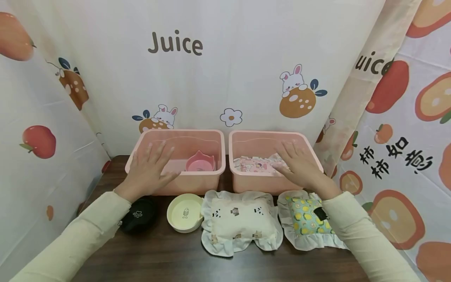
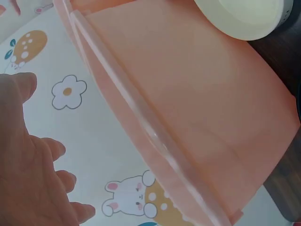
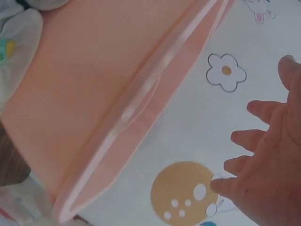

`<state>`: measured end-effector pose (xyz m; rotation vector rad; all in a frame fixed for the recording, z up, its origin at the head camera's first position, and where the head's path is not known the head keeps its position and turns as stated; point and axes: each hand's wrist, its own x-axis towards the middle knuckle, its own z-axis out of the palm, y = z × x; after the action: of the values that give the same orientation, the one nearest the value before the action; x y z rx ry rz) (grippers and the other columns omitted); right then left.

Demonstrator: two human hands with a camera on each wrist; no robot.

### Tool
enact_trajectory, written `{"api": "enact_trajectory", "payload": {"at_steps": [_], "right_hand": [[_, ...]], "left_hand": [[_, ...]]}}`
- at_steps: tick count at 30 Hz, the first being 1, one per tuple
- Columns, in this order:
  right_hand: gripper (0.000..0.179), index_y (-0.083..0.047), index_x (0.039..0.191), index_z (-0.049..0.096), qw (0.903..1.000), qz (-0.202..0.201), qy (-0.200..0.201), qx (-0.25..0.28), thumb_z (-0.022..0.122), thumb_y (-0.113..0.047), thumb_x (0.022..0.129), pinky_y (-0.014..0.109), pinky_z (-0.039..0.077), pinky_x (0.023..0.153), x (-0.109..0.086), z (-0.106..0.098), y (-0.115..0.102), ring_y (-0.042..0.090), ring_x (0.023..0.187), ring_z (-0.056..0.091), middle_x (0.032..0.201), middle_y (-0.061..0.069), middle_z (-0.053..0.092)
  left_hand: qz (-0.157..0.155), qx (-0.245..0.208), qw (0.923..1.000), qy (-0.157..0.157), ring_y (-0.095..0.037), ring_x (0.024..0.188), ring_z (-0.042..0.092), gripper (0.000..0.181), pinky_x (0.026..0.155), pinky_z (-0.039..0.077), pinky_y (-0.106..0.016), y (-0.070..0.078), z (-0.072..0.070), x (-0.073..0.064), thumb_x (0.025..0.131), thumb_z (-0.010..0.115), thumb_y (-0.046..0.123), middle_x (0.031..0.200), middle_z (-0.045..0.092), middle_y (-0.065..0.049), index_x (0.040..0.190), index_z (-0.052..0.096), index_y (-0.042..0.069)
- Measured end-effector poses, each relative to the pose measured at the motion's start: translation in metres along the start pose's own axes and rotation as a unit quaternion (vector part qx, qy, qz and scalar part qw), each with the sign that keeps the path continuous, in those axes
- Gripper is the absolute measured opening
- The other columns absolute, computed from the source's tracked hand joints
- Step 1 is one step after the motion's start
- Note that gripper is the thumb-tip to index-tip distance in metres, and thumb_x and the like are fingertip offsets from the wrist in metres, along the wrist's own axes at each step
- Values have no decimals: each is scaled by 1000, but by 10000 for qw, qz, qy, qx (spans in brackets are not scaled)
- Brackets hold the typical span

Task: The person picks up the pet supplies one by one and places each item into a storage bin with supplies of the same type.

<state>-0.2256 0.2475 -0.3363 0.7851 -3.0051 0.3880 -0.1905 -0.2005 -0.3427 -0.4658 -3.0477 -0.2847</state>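
Observation:
My left hand (image 1: 148,168) is spread with straight fingers above the left pink bin (image 1: 197,185), in which a pink cat-eared bowl (image 1: 199,163) sits. Over the right pink bin (image 1: 257,185) my right hand (image 1: 299,166) is held the same way, and a pink ruffled pillow (image 1: 255,165) lies inside that bin. Both hands hold nothing. In the left wrist view the left fingers (image 2: 59,149) are apart from the bin's rim. The right fingers (image 3: 247,140) likewise stand off the rim in the right wrist view.
In front of the bins, a black bowl (image 1: 139,214) with a paw print, partly behind the left sleeve, a pale yellow bowl (image 1: 184,214), a white ruffled pillow (image 1: 243,217) and a lemon-print pillow (image 1: 304,215) line the dark wooden table (image 1: 169,258). Printed curtains (image 1: 239,70) surround the table.

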Motion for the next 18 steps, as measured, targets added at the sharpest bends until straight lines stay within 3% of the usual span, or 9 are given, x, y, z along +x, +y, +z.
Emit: {"api": "enact_trajectory", "payload": {"at_steps": [5, 12, 18], "right_hand": [[71, -4, 153, 16, 9990, -339, 135, -267, 48, -37, 100, 57, 10, 115, 21, 16, -17, 42, 145, 4, 159, 21, 11], [68, -4, 153, 15, 9986, -417, 79, 308, 44, -37, 101, 52, 11, 116, 56, 47, -47, 36, 146, 0, 160, 16, 6], [65, -1, 152, 15, 9971, -751, 9, 103, 38, -38, 103, 46, 10, 118, 85, 73, -68, 33, 147, 1, 159, 17, 8]], "left_hand": [[52, -55, 9999, 82, -45, 144, -7, 83, 104, -10, -72, 1, 5, -6, 94, 45, 56, 161, -4, -13, 156, 3, 20], [189, 85, 9996, 173, -43, 144, -6, 80, 105, -5, -72, 0, 14, -19, 94, 44, 55, 161, -1, -14, 155, 12, 14], [-31, 79, 9999, 73, -45, 144, -2, 79, 105, 1, -74, -5, 18, -30, 95, 41, 59, 161, 2, -14, 155, 16, 15]]}}
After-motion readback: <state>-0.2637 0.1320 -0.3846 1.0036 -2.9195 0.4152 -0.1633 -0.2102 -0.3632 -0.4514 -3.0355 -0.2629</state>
